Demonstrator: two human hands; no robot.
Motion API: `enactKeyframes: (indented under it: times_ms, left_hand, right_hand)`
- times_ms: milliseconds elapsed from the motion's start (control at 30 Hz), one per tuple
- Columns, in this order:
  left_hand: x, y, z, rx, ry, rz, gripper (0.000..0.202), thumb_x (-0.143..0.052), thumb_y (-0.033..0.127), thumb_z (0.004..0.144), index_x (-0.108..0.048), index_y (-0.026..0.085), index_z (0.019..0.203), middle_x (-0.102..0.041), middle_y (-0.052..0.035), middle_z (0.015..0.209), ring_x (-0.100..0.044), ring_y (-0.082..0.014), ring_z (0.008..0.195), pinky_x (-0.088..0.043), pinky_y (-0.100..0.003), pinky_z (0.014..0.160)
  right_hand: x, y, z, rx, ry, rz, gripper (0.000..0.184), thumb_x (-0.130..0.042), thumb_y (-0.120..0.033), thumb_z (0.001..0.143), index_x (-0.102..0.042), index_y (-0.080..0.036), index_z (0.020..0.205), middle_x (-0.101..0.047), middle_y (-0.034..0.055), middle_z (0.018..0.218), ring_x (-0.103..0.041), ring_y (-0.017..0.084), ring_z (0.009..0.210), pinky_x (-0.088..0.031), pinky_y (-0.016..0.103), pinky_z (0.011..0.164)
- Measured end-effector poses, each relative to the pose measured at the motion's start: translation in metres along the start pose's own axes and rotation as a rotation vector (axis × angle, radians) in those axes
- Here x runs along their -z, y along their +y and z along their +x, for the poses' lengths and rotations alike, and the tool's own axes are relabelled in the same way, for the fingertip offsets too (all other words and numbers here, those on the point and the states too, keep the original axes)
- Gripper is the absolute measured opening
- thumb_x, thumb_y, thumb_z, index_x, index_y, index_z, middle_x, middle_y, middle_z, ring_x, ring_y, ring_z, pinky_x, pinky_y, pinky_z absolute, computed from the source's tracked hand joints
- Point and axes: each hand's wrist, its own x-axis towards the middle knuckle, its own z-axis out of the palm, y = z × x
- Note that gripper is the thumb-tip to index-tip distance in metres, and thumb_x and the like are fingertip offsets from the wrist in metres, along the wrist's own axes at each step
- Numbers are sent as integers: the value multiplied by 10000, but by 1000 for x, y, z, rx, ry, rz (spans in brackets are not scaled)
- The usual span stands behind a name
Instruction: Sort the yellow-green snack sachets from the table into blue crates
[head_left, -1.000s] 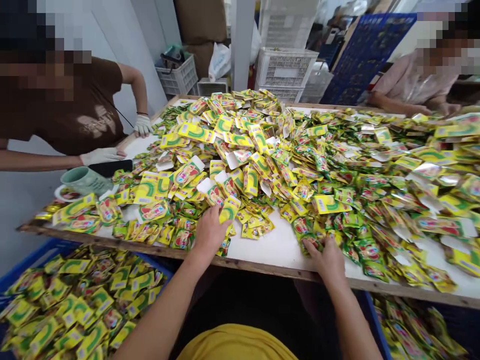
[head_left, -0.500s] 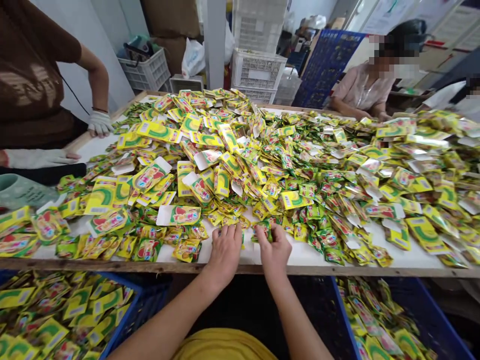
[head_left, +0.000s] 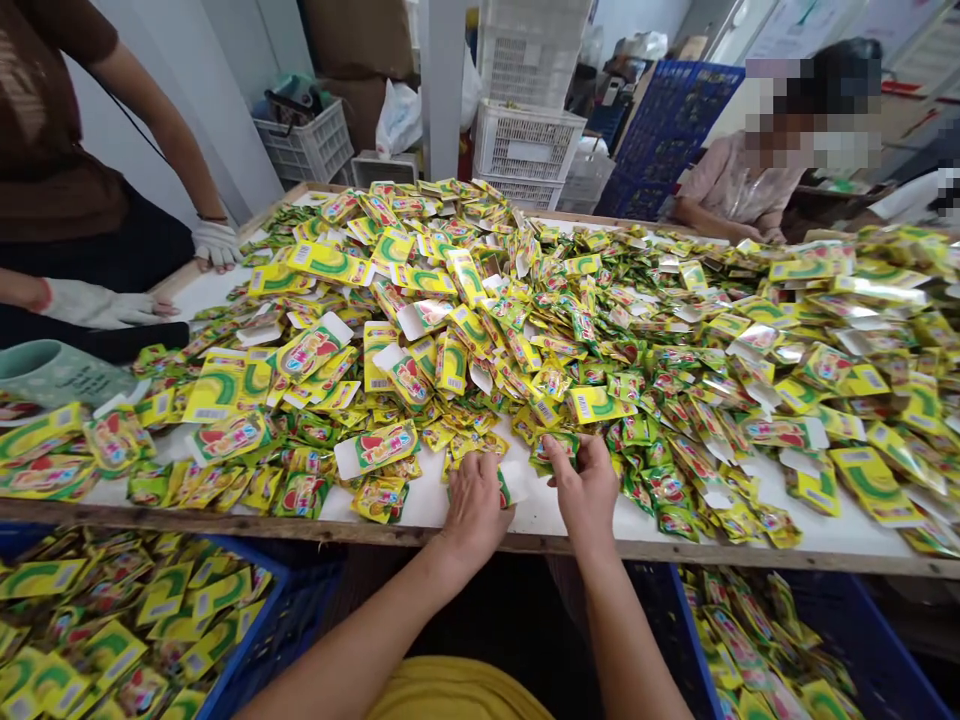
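My left hand (head_left: 474,497) is closed around a small yellow-green box (head_left: 513,482), mostly hidden by the fingers; its white flap sticks out on the right. Thumb and fingers of my right hand (head_left: 586,492) pinch a small green sachet (head_left: 556,447) at the edge of the heap. Between the hands shows a strip of white tabletop (head_left: 534,512). Just left of my left hand lie a yellow sachet (head_left: 380,497) and a box with an open white flap (head_left: 379,447). Several green and red sachets (head_left: 665,487) lie right of my right hand.
A large heap of boxes and sachets (head_left: 465,290) covers the table. Blue crates (head_left: 247,632) (head_left: 874,640) with packages stand below its wooden front edge. A green mug (head_left: 64,372) and a gloved person's hand (head_left: 112,305) are at left; another person (head_left: 750,190) sits at far right.
My hands have moved apart, the right one shifting rightward with the green sachet. A box with a white flap now shows in my left hand. The view has turned slightly left.
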Motion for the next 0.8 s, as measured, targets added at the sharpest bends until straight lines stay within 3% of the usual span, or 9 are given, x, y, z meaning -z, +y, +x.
enactKeyframes:
  times_ms: [67, 200, 333, 500, 633, 700, 800]
  left_hand:
    - [-1, -5, 4, 12, 12, -40, 507, -709, 234, 704, -425, 178, 1121, -598, -82, 1049, -560, -277, 1052, -425, -430, 895]
    - [-4, -10, 8, 35, 99, -68, 439, -663, 278, 759, -422, 173, 1112, -616, -86, 1016, -591, -269, 994, -445, -402, 849]
    - [-5, -8, 4, 40, 143, -52, 324, -629, 291, 800, -452, 182, 1048, -597, -81, 1009, -572, -269, 995, -449, -409, 843]
    - [2, -7, 2, 35, 140, -145, 437, -726, 286, 713, -445, 189, 1033, -578, -65, 1024, -553, -268, 1007, -450, -424, 868]
    - [7, -10, 3, 113, 158, -175, 221, -611, 224, 792, -466, 181, 954, -592, -78, 962, -570, -261, 966, -464, -411, 840]
    - [8, -12, 2, 83, 168, -191, 199, -572, 225, 821, -473, 183, 988, -599, -79, 970, -572, -258, 974, -466, -407, 840]
    - [7, -15, -1, 54, 185, -229, 325, -639, 266, 778, -468, 190, 1043, -599, -73, 999, -567, -260, 993, -466, -410, 855]
  right_hand:
    - [-7, -2, -10, 0, -39, 72, 371, -609, -514, 772, -558, -176, 916, -609, 6, 717, -534, 157, 589, -416, 259, 521]
    - [-18, 1, -32, 152, -145, -139, 268, -570, -440, 826, -620, -179, 857, -626, 17, 717, -547, 159, 631, -431, 278, 627]
    - [-17, 2, -26, 227, -258, -244, 221, -556, -387, 837, -647, -185, 825, -649, 23, 723, -568, 166, 641, -430, 275, 627]
    - [-18, -5, -11, 441, -192, -279, 252, -537, -395, 882, -632, -166, 931, -670, 55, 802, -611, 195, 743, -465, 297, 682]
    - [-28, -3, -25, 688, -105, -254, 193, -517, -305, 921, -606, -155, 1002, -665, 74, 875, -615, 191, 824, -477, 306, 763]
    - [-32, -1, -33, 693, -27, -242, 166, -542, -271, 913, -604, -156, 1015, -665, 71, 882, -618, 183, 819, -479, 298, 767]
    - [-34, -1, -40, 561, 130, -177, 164, -584, -254, 891, -608, -160, 1022, -664, 67, 900, -628, 178, 821, -486, 287, 761]
